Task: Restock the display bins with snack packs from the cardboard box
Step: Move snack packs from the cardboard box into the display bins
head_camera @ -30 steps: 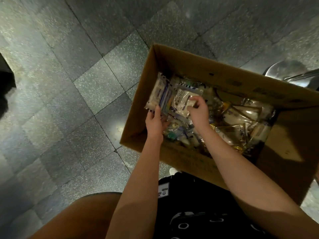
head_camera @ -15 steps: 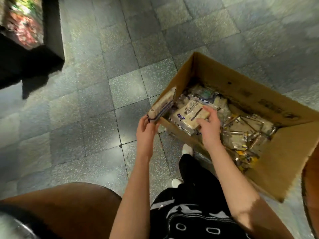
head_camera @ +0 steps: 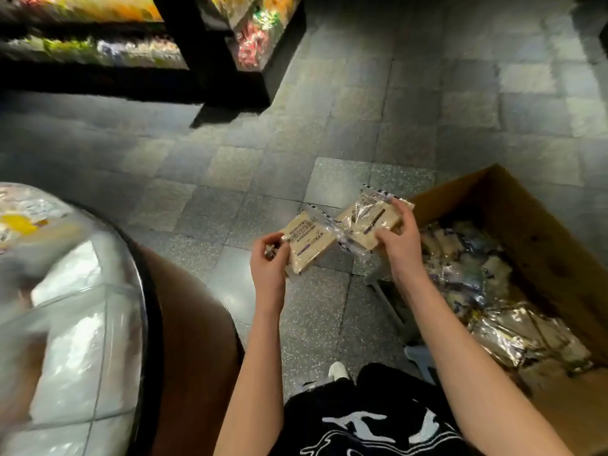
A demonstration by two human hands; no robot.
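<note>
Left hand (head_camera: 268,261) pinches snack pack (head_camera: 304,241), right hand (head_camera: 399,240) grips second pack (head_camera: 371,222); neither binned yet, cardboard box (head_camera: 526,218) holds plenty more.

Left hand (head_camera: 268,261) and right hand (head_camera: 399,245) bare, forearms uncovered. Black garment (head_camera: 316,409) with white swirl print; white shoe (head_camera: 338,370).

Left snack pack (head_camera: 306,245) reads "HORSH" above large characters too blurred to make out
</note>
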